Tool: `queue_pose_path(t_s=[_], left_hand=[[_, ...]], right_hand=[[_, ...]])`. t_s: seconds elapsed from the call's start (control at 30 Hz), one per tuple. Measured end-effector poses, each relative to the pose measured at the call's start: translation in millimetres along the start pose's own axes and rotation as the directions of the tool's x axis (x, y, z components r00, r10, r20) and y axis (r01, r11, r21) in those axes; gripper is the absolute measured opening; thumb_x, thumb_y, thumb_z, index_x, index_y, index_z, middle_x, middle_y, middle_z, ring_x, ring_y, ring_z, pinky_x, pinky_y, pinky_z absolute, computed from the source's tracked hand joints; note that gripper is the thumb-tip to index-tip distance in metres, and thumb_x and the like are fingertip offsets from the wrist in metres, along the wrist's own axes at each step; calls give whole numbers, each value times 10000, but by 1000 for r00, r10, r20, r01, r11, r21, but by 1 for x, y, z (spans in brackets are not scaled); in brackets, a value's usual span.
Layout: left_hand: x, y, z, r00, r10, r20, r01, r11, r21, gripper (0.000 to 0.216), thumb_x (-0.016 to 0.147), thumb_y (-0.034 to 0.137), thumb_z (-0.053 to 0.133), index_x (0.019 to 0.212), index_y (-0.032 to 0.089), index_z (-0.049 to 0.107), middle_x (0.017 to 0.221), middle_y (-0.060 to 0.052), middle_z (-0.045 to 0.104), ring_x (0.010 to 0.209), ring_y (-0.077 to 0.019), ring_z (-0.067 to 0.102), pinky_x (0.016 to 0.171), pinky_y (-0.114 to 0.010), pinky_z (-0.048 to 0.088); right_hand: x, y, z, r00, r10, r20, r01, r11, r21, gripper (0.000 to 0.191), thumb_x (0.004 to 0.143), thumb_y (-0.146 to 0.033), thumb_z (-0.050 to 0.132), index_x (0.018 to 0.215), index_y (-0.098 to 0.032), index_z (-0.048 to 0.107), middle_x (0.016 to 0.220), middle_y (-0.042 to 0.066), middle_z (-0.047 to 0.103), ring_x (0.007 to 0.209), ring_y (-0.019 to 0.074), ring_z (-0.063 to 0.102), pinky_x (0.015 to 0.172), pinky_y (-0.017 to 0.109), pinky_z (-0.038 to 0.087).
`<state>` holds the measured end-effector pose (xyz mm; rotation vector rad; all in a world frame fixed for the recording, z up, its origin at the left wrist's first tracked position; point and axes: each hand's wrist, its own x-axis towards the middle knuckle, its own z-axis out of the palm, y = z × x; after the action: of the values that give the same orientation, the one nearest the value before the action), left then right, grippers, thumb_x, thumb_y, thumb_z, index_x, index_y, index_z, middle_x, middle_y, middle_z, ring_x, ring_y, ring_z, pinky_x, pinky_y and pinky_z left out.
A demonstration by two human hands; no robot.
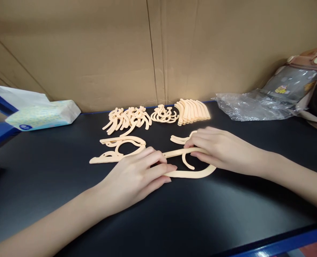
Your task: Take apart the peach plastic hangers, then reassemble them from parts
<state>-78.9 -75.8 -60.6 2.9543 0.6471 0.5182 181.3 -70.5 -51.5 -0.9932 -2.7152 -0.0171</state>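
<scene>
A cream plastic folding hanger (194,174) lies between my two hands, low over the black table. My left hand (140,175) grips its left end, fingers and thumb closed around it. Pinched by my right hand (217,150) is the upper bar near its right side, where part of the hanger is hidden. A curved hook (187,162) hangs down inside the frame. Just behind my left hand rests another cream hanger (139,140), folded and flat. Behind my right fingers lies a loose curved hanger arm (178,139), partly covered.
Along the back lie a pile of cream hanger arms (128,119), a heap of hooks (163,115) and a row of curved tubes (193,111). A tissue pack (45,114) sits left. At right are a clear plastic bag (244,105) and a bottle (289,84). A cardboard wall (107,53) stands behind.
</scene>
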Motion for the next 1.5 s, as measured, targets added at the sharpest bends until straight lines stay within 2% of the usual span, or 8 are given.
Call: queue_pose_path(t_s=[0.17, 0.3, 0.67, 0.83, 1.0, 1.17, 1.33, 1.5], left_hand=[[1, 3, 2, 1000, -16, -6, 16, 999, -36, 141, 938, 186, 503, 1039, 193, 601, 985, -31, 637, 871, -156, 537, 757, -284, 428], [1, 5, 2, 1000, -14, -15, 14, 999, -40, 179, 926, 139, 486, 1056, 189, 598, 1004, -31, 644, 880, -153, 543, 767, -284, 436], [2, 3, 2, 999, -34, -19, 34, 999, 9, 195, 935, 174, 495, 1076, 222, 622, 1016, -8, 644, 858, -137, 537, 755, -270, 438], [1, 1, 2, 993, -108, -54, 111, 992, 54, 173, 932, 236, 512, 1066, 212, 618, 965, -22, 639, 855, -154, 543, 713, -261, 446], [-2, -1, 3, 986, -161, -38, 162, 986, 25, 140, 921, 252, 534, 1040, 213, 598, 948, -7, 636, 854, -160, 540, 714, -268, 450], [-3, -1, 2, 987, -160, -30, 160, 987, 9, 136, 919, 254, 538, 1040, 217, 591, 956, -2, 632, 863, -158, 536, 726, -269, 452], [-2, 0, 1, 989, -142, -35, 143, 989, 28, 132, 929, 239, 518, 1024, 208, 604, 951, -11, 634, 867, -160, 539, 727, -267, 448], [-1, -2, 1, 991, -122, -61, 125, 991, 44, 152, 944, 202, 476, 1023, 197, 607, 933, -19, 633, 864, -158, 544, 729, -266, 447]], right_hand=[[-1, 1, -2, 999, 2, 33, -1, 1000, -5, 154, 943, -181, 446, 975, -184, 596, 919, 48, 639, 846, 188, 548, 773, 337, 384], [-1, 1, -2, 999, 2, 40, -2, 1000, -17, 167, 939, -174, 443, 964, -180, 608, 904, 53, 634, 853, 194, 546, 785, 340, 385], [-2, 3, -3, 998, -1, 59, 5, 998, -62, 184, 937, -164, 440, 969, -184, 620, 898, 46, 622, 844, 190, 540, 780, 337, 376], [-1, 3, -5, 999, 5, 50, -2, 998, -70, 197, 943, -174, 436, 955, -184, 633, 890, 49, 630, 830, 187, 550, 772, 337, 384], [-2, 4, -5, 998, -7, 59, 10, 998, -58, 214, 949, -182, 430, 979, -189, 642, 903, 53, 631, 820, 182, 557, 758, 333, 396], [-5, 15, -15, 999, 26, -19, -26, 999, -33, 237, 967, -242, 413, 1010, -176, 637, 945, 61, 641, 868, 185, 573, 799, 337, 418], [-9, 34, -26, 992, 69, -101, -83, 986, -145, 228, 948, -257, 445, 985, -174, 654, 982, 74, 659, 869, 217, 585, 782, 371, 433], [-11, 40, -26, 990, 115, -86, -130, 970, -205, 209, 924, -304, 503, 937, -179, 670, 930, 68, 665, 823, 220, 593, 753, 369, 427]])
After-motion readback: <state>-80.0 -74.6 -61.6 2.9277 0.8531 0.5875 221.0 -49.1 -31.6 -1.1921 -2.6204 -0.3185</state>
